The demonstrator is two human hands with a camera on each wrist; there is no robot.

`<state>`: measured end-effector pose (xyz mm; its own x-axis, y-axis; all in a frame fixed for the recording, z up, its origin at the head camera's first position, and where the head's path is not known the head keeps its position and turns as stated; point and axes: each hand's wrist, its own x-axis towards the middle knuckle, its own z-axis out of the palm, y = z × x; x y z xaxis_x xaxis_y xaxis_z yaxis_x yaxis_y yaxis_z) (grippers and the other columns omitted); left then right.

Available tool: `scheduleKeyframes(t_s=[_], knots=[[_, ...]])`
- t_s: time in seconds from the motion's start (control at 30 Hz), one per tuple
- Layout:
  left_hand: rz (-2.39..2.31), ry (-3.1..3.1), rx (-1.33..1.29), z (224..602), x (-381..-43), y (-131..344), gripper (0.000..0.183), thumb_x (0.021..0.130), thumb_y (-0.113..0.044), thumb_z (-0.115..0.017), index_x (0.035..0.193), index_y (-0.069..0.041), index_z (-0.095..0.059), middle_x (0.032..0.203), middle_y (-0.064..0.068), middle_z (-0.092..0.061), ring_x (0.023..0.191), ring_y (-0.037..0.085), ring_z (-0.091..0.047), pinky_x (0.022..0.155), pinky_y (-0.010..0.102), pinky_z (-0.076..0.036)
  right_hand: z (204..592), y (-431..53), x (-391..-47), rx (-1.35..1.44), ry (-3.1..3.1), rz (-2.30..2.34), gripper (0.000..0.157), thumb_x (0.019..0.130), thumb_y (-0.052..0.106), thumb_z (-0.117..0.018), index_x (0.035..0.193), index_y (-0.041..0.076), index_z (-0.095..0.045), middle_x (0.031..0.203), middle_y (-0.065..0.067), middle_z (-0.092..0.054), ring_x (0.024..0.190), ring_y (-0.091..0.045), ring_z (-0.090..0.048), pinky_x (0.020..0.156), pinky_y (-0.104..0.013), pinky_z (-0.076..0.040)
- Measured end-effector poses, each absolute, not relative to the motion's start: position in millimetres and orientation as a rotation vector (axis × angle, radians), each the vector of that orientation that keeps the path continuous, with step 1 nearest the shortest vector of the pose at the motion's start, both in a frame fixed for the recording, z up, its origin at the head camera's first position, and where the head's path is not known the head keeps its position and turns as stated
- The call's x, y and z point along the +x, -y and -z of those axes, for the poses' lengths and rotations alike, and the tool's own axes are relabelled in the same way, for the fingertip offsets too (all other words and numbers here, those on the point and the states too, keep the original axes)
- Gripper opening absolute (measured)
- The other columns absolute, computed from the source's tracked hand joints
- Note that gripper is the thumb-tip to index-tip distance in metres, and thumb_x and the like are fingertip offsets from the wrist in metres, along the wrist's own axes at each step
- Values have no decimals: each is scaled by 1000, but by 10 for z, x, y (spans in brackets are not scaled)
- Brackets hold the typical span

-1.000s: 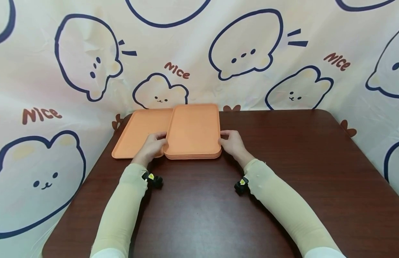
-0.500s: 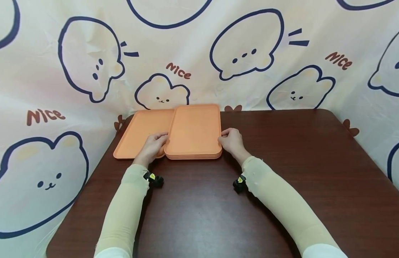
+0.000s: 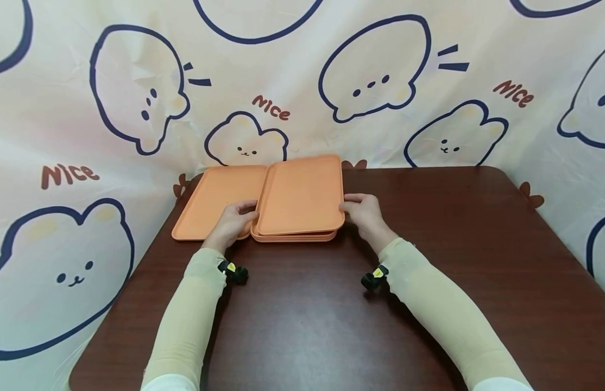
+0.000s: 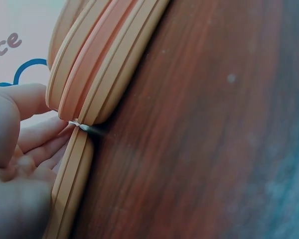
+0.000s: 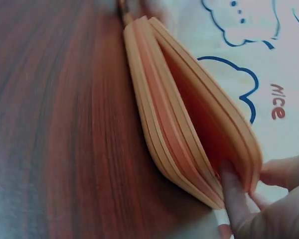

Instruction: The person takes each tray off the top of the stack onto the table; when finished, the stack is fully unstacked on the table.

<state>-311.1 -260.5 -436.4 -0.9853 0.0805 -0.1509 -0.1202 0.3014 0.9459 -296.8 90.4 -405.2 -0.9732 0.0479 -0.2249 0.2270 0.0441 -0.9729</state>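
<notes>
Red "Nice" lettering (image 3: 270,107) is repeating across the backdrop (image 3: 302,70). Near the tabletop's (image 3: 302,326) far left corner, the right hand (image 3: 366,217) is pinching the top tray (image 3: 302,195), which is slanting up off a stack of trays (image 5: 162,114). The left hand (image 3: 231,222) is touching the left side; whether it is gripping, I cannot tell. Another tray (image 3: 219,201) is lying leftward, partly hidden.

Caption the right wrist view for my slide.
A right hand pinches an orange, rectangular, plastic-looking tray, tilted above stacked orange trays.
</notes>
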Motion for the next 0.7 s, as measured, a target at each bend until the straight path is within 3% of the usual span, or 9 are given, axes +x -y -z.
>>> scheduleKeyframes(t_s=[0.13, 0.3, 0.5, 0.7], knots=[[-1733, -2406, -54, 4360, -3097, 2594, 58, 109, -11, -60, 164, -3, -44, 169, 19, -44, 152, 29, -45, 103, 21, -47, 4093, -993, -2942, 351, -2072, 2155, 47, 104, 6, -66, 151, 2, -61, 148, -21, -63, 118, -24, -71, 83, -24, -63], [-1740, -2388, -56, 4346, -3079, 2592, 61, 107, -11, -60, 165, -4, -42, 171, 19, -41, 154, 30, -43, 112, 28, -46, 4133, -1172, -2898, 369, -2050, 2189, 46, 105, 6, -65, 151, 2, -62, 150, -21, -62, 108, -17, -72, 79, -21, -63], [-1743, -2379, -56, 4339, -3086, 2583, 61, 108, -12, -59, 166, -4, -41, 171, 19, -41, 153, 31, -45, 109, 27, -48, 4137, -1538, -2829, 370, -2020, 2227, 48, 105, 4, -65, 153, 1, -59, 148, -20, -62, 93, -4, -72, 78, -20, -62], [-1723, -2393, -62, 4324, -3073, 2579, 61, 108, -13, -59, 166, -4, -41, 172, 19, -40, 154, 32, -45, 112, 31, -48, 4107, -1940, -2726, 421, -2041, 2213, 51, 106, 7, -66, 155, 5, -58, 149, -15, -62, 95, 0, -72, 81, -20, -62]])
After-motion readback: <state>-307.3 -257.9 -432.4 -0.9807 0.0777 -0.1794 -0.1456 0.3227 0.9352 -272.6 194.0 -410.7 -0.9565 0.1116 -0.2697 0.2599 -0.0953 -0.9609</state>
